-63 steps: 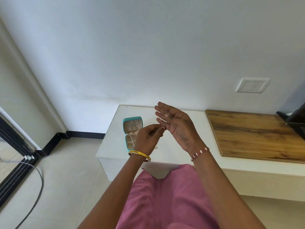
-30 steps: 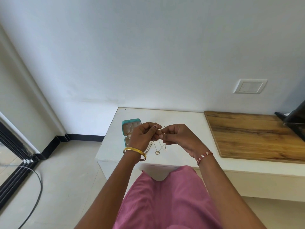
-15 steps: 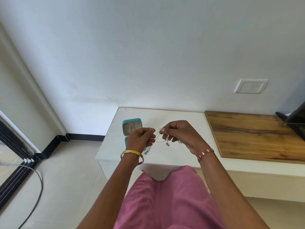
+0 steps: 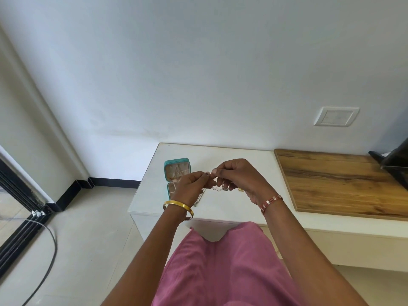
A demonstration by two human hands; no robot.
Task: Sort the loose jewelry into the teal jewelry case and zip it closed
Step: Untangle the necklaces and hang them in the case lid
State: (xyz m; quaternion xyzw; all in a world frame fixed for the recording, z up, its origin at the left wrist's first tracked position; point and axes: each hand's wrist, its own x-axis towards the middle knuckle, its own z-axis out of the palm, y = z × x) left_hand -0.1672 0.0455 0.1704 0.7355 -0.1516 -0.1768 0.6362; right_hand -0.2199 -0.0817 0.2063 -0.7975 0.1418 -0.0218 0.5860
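Both our hands, left hand (image 4: 191, 186) and right hand (image 4: 238, 180), have drawn together, pinching the thin gold chain necklace (image 4: 217, 189); still untangling beside the open teal zip jewelry case (image 4: 176, 167).

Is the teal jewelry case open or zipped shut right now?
Open. The teal jewelry case has its lid raised, showing the beige lining and a lower compartment, on the white table.

One teal jewelry case (image 4: 177, 161); two hands (image 4: 191, 186) (image 4: 239, 177); one thin chain (image 4: 217, 189); one wooden board (image 4: 344, 184); two wrist bangles (image 4: 178, 205) (image 4: 271, 200).
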